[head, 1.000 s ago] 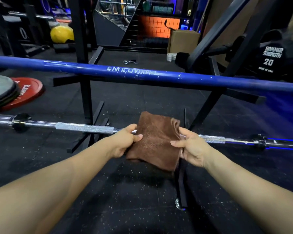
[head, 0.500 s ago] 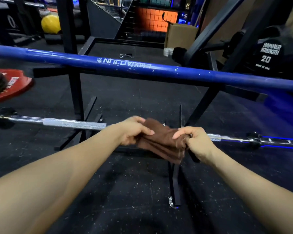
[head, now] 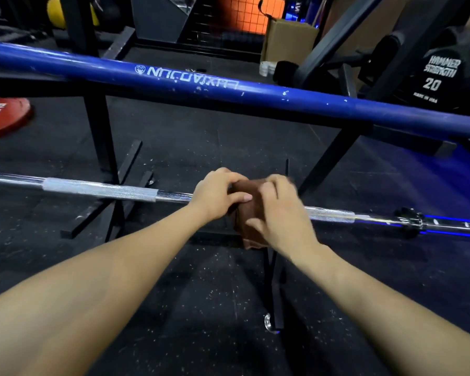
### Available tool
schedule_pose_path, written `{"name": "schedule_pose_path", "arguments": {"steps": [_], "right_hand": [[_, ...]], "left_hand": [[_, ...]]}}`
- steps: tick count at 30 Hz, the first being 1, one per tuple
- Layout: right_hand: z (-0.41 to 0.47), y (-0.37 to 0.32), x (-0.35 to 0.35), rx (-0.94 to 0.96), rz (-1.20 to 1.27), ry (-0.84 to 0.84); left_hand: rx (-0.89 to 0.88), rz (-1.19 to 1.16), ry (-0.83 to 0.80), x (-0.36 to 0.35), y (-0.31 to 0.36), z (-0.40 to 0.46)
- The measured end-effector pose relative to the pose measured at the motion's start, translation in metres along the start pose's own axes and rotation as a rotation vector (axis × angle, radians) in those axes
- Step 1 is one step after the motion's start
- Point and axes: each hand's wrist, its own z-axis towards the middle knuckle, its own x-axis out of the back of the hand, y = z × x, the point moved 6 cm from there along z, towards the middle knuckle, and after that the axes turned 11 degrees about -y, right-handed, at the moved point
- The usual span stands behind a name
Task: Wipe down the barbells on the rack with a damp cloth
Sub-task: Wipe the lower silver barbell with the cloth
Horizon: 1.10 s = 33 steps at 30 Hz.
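A brown cloth (head: 244, 221) is bunched around the middle of a chrome barbell (head: 98, 188) that runs across the lower part of the black rack. My left hand (head: 217, 194) grips the cloth from the left, fingers curled over the top. My right hand (head: 277, 210) grips it from the right and covers most of it; only a strip between the hands and a tail below show. Above and beyond lies a blue barbell (head: 228, 90) with white lettering, resting higher on the rack.
Black rack uprights (head: 98, 137) stand behind the chrome bar. A red plate (head: 3, 118) lies on the floor at left. A black 20 dumbbell (head: 434, 77) sits at right, a cardboard box (head: 285, 39) farther back. Speckled black rubber floor (head: 201, 308) lies below.
The cloth, held spread out by both hands a second ago, has been gathered into a bunch. Both hands have come close together on it at the chrome bar.
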Motion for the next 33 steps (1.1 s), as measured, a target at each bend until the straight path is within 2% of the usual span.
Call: {"name": "schedule_pose_path", "arguments": {"steps": [3, 6, 8, 11, 13, 15, 17, 18, 20, 24, 27, 29, 31, 33], "right_hand": [[0.01, -0.017, -0.038, 0.056, -0.008, -0.1], [0.023, -0.019, -0.053, -0.008, -0.031, -0.068], [0.033, -0.018, -0.053, -0.004, -0.038, -0.053], [0.056, -0.01, -0.043, -0.015, -0.229, -0.23], [0.071, -0.006, -0.033, -0.037, -0.215, -0.276], [0.063, -0.002, -0.031, -0.083, -0.184, -0.204], [0.037, 0.004, -0.032, -0.137, -0.09, -0.024], [0.021, 0.006, -0.036, -0.137, -0.112, 0.076], [0.002, 0.005, -0.049, -0.139, -0.196, 0.121], [0.026, 0.0, -0.044, -0.25, -0.155, 0.017], [0.06, 0.018, -0.03, -0.361, -0.069, -0.21], [0.067, 0.03, -0.033, -0.399, 0.035, -0.273], [0.05, 0.022, -0.034, -0.344, -0.103, -0.097], [0.024, 0.013, -0.045, -0.265, -0.069, 0.109]], "left_hand": [[0.044, 0.088, 0.029, 0.004, -0.009, -0.005], [0.09, 0.208, 0.113, 0.014, -0.017, -0.008], [0.084, 0.155, 0.16, 0.019, -0.019, -0.012], [0.08, 0.208, 0.173, 0.019, -0.024, -0.024], [0.082, 0.284, 0.126, 0.016, -0.027, -0.031], [0.082, 0.323, 0.089, 0.013, -0.027, -0.035], [0.089, 0.347, 0.07, 0.014, -0.026, -0.035], [0.092, 0.359, 0.066, 0.015, -0.026, -0.034], [0.098, 0.37, 0.061, 0.017, -0.025, -0.032], [0.105, 0.365, 0.065, 0.017, -0.024, -0.033], [0.091, 0.382, 0.056, 0.017, -0.022, -0.033], [0.087, 0.383, 0.047, 0.017, -0.022, -0.034], [0.092, 0.396, 0.034, 0.017, -0.021, -0.034], [0.093, 0.413, 0.027, 0.018, -0.021, -0.033]]}}
